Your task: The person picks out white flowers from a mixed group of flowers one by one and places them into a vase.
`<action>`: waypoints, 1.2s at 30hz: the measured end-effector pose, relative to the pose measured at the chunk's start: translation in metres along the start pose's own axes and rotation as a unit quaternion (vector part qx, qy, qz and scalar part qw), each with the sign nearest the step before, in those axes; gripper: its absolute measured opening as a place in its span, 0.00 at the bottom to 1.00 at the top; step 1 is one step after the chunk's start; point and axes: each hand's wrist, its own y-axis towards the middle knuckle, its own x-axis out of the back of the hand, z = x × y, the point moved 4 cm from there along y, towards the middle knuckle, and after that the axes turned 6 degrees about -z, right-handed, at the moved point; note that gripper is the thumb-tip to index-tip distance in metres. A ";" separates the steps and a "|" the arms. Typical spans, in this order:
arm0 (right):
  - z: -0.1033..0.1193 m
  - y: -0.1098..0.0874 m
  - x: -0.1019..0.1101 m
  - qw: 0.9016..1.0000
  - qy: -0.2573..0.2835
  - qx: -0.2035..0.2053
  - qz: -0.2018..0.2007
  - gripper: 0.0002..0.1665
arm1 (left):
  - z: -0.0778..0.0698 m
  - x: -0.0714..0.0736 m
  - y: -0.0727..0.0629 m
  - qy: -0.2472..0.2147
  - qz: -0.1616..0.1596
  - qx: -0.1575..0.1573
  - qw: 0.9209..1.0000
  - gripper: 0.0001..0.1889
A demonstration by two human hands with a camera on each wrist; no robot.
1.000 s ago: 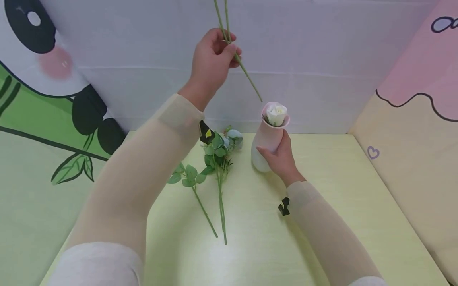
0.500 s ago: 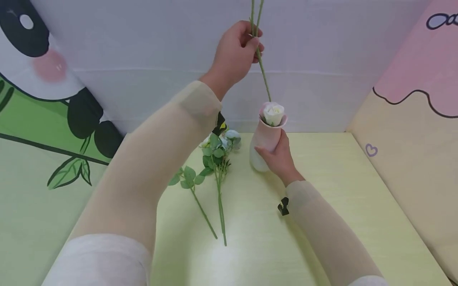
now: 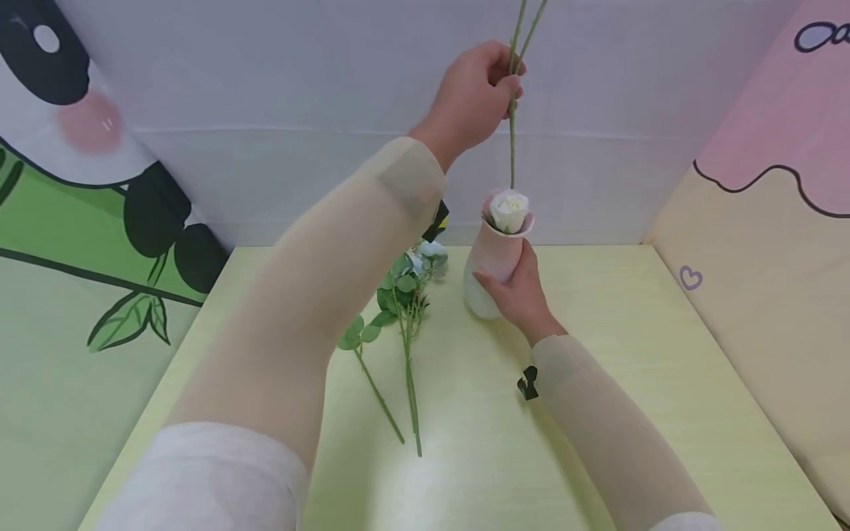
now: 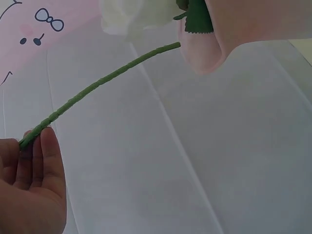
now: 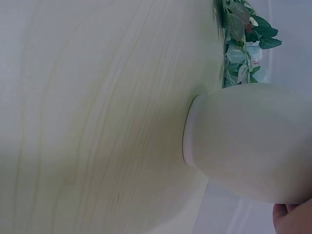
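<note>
A pale pink and white vase (image 3: pixel 488 269) stands on the table, with a white rose (image 3: pixel 510 212) in its mouth. My right hand (image 3: pixel 521 291) grips the vase's side; in the right wrist view the vase's base (image 5: pixel 192 131) rests on the tabletop. Above and behind it, my left hand (image 3: pixel 481 92) pinches a green flower stem (image 3: pixel 512 155) that branches upward out of view. In the left wrist view the stem's lower tip (image 4: pixel 176 45) is close to the vase's rim (image 4: pixel 204 61); whether they touch I cannot tell. The bloom on that stem is out of frame.
Left of the vase lie several artificial flowers with pale blue blooms (image 3: pixel 432 254) and long green stems (image 3: pixel 410 383). A single leafy stem (image 3: pixel 378 394) lies beside them. A pale fabric wall (image 3: pixel 598 147) closes the back, and printed panels flank the table (image 3: pixel 631 369).
My left hand has moved right with the stem, which now hangs nearly upright with its lower end just behind the rose. My right hand stays on the vase.
</note>
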 end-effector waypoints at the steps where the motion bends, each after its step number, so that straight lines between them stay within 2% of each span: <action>1: 0.000 0.000 0.000 1.000 0.001 0.001 0.000 0.56 | 0.001 -0.002 0.000 0.005 0.003 0.004 1.000 0.09; 12: -0.001 -0.002 -0.002 1.000 0.009 0.002 -0.008 0.55 | 0.031 -0.015 0.004 0.040 0.035 0.037 0.998 0.08; 24: 0.000 -0.003 -0.005 1.000 -0.002 0.004 -0.011 0.57 | 0.072 -0.023 -0.001 0.013 0.061 0.062 0.996 0.10; 30: 0.000 -0.003 -0.006 1.000 -0.009 0.004 -0.010 0.57 | 0.093 -0.021 -0.004 0.022 0.074 0.061 0.995 0.08; 36: -0.001 -0.003 -0.005 1.000 -0.008 -0.003 -0.003 0.58 | 0.107 -0.022 -0.008 0.051 0.080 0.042 0.995 0.08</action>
